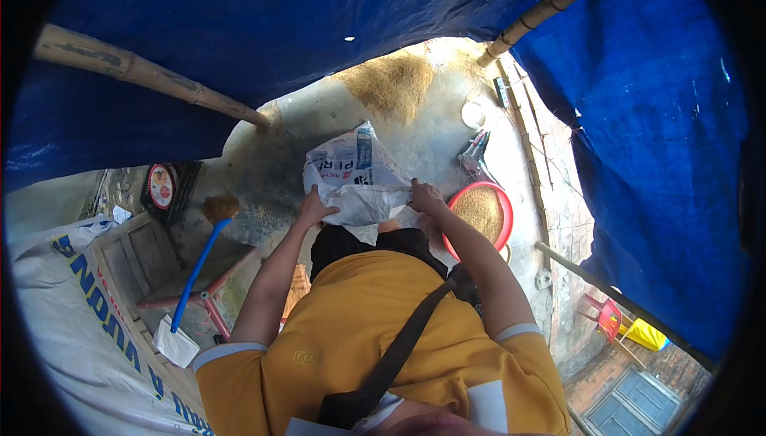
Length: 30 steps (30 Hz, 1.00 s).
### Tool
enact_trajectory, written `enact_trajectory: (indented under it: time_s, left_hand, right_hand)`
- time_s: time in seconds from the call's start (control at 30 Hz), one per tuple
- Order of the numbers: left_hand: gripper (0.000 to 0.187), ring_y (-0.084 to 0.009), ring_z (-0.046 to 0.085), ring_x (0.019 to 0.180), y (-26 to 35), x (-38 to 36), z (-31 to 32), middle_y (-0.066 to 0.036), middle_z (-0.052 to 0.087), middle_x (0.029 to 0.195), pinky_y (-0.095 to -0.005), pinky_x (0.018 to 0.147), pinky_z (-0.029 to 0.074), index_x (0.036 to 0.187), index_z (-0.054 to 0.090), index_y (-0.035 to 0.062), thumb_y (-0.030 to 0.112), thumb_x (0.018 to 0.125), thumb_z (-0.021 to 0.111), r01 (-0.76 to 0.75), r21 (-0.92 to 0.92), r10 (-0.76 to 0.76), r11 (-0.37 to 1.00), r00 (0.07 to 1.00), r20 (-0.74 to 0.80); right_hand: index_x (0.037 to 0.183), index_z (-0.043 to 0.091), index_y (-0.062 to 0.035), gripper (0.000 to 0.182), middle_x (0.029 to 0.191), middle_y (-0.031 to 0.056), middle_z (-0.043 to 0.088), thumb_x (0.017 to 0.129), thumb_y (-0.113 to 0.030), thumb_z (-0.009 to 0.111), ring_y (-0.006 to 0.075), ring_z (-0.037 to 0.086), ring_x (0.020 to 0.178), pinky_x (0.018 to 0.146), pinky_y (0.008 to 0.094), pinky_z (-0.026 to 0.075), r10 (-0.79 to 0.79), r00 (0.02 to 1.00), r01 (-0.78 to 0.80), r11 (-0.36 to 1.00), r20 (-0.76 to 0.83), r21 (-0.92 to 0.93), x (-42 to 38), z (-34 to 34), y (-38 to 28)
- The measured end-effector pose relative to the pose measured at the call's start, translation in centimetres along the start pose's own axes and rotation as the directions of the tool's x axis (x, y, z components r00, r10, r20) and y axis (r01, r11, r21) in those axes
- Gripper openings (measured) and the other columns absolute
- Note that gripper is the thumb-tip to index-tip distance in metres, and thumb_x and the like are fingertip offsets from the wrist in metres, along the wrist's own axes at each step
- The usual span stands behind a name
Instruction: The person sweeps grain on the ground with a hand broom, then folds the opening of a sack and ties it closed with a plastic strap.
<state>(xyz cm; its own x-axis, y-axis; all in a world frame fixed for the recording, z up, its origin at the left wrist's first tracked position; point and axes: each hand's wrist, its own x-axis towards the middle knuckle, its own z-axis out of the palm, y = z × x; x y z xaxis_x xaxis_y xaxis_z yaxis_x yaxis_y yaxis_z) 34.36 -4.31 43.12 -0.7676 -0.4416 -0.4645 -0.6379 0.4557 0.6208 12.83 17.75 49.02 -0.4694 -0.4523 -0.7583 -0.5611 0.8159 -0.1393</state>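
A white woven sack [355, 169] with printed lettering hangs in front of my body, held between both hands. My left hand [316, 206] grips its near left edge, fingers wrapped on the material. At the near right edge, my right hand [425, 198] is closed on the same sack. Just beyond my right forearm sits a red-rimmed basin [507, 220] filled with grain [479, 211]. What is inside the sack, if anything, cannot be seen.
Blue tarps [159, 13] hang on bamboo poles [144, 75] around me. A grain pile [391, 85] lies ahead. At left are a wooden chair [148, 256], a blue-handled tool [195, 276] and a large printed sack [72, 332]. A red chair [609, 318] stands at right.
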Motion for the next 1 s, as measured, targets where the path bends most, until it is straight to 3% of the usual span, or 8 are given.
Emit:
enact_trajectory:
  time_s: [0.23, 0.3, 0.37, 0.73, 0.83, 0.87, 0.9, 1.0]
  left_hand:
    - [0.047, -0.0309, 0.056, 0.085, 0.5, 4.8, 2.7, -0.021, 0.057, 0.088, -0.0351, 0.072, 0.044, 0.094, 0.054, -0.0048, 0.026, 0.060, 0.065, 0.200, -0.191, -0.213, 0.961, 0.976, -0.047]
    - [0.038, -0.0208, 0.058, 0.076, 3.0, 6.6, 2.8, -0.010, 0.059, 0.085, -0.0303, 0.066, 0.045, 0.096, 0.054, -0.0018, 0.010, 0.061, 0.061, 0.358, -0.748, -0.534, 0.558, 0.846, 0.007]
    - [0.034, -0.0161, 0.055, 0.075, 5.5, 6.4, 0.3, -0.006, 0.058, 0.086, -0.0300, 0.064, 0.045, 0.097, 0.054, -0.0009, 0.007, 0.064, 0.058, 0.438, -0.772, -0.613, 0.461, 0.786, 0.080]
    - [0.021, -0.0167, 0.055, 0.067, 11.1, 1.8, -7.3, -0.008, 0.057, 0.079, -0.0315, 0.055, 0.045, 0.084, 0.058, -0.0005, 0.006, 0.064, 0.057, 0.150, -0.946, -0.359, 0.287, 0.933, 0.039]
    - [0.029, -0.0207, 0.057, 0.065, 2.0, 5.4, 2.3, -0.011, 0.057, 0.079, -0.0333, 0.054, 0.046, 0.084, 0.056, -0.0037, 0.010, 0.059, 0.060, 0.240, -0.852, -0.444, 0.465, 0.896, 0.009]
    - [0.030, -0.0226, 0.056, 0.069, -3.9, 7.7, 7.1, -0.011, 0.056, 0.078, -0.0356, 0.061, 0.047, 0.087, 0.054, -0.0014, 0.005, 0.058, 0.057, 0.423, -0.889, -0.343, 0.178, 0.873, 0.347]
    - [0.030, -0.0226, 0.056, 0.069, -3.1, 8.0, 7.3, -0.011, 0.056, 0.078, -0.0356, 0.061, 0.047, 0.087, 0.054, -0.0014, 0.005, 0.058, 0.057, 0.407, -0.894, -0.338, 0.186, 0.881, 0.331]
    - [0.032, -0.0205, 0.057, 0.073, 0.1, 5.6, 6.8, -0.012, 0.058, 0.078, -0.0344, 0.057, 0.045, 0.085, 0.056, -0.0063, 0.010, 0.057, 0.060, 0.264, -0.854, -0.610, 0.449, 0.789, -0.077]
  right_hand:
    - [0.111, 0.042, -0.0017, 0.050, 0.106, 0.0201, 0.050, 0.065, -0.019, 0.055, 0.0323, 0.048, 0.100, 0.083, 0.0370, 0.039, 0.056, 0.992, 0.016, 0.838, -0.116, 0.546, 2.2, 2.6, 1.8]
    - [0.111, 0.043, -0.0019, 0.050, 0.105, 0.0199, 0.051, 0.065, -0.018, 0.054, 0.0316, 0.048, 0.100, 0.083, 0.0360, 0.039, 0.113, 0.982, -0.002, 0.807, -0.151, 0.590, 2.3, 1.4, 1.7]
    - [0.107, 0.048, -0.0011, 0.046, 0.101, 0.0201, 0.053, 0.064, -0.017, 0.054, 0.0307, 0.051, 0.096, 0.080, 0.0351, 0.041, 0.113, 0.987, -0.009, 0.740, -0.112, 0.673, 2.3, 0.4, 1.8]
    - [0.093, 0.055, -0.0035, 0.028, 0.080, 0.0095, 0.059, 0.065, -0.007, 0.052, 0.0164, 0.053, 0.074, 0.066, 0.0295, 0.043, -0.133, 0.946, 0.321, 0.502, -0.295, 0.803, 0.3, -5.6, 0.8]
    - [0.093, 0.055, -0.0024, 0.031, 0.095, 0.0149, 0.057, 0.068, -0.019, 0.051, 0.0282, 0.053, 0.087, 0.074, 0.0363, 0.043, -0.088, 0.951, 0.220, 0.868, -0.298, 0.446, 7.2, 2.9, 3.8]
    - [0.093, 0.054, -0.0011, 0.031, 0.097, 0.0164, 0.056, 0.067, -0.018, 0.051, 0.0295, 0.052, 0.091, 0.076, 0.0379, 0.042, -0.095, 0.989, 0.131, 0.913, -0.111, 0.387, 16.0, 11.5, 9.3]
    - [0.099, 0.052, 0.0004, 0.038, 0.098, 0.0200, 0.054, 0.067, -0.021, 0.052, 0.0307, 0.050, 0.095, 0.079, 0.0380, 0.042, -0.283, 0.937, 0.231, 0.942, 0.204, 0.244, 12.8, 8.1, 6.5]
    - [0.101, 0.052, -0.0018, 0.040, 0.099, 0.0199, 0.053, 0.068, -0.024, 0.051, 0.0309, 0.050, 0.097, 0.079, 0.0381, 0.042, -0.100, 0.994, 0.105, 0.956, -0.034, 0.274, 4.4, 0.3, 1.3]
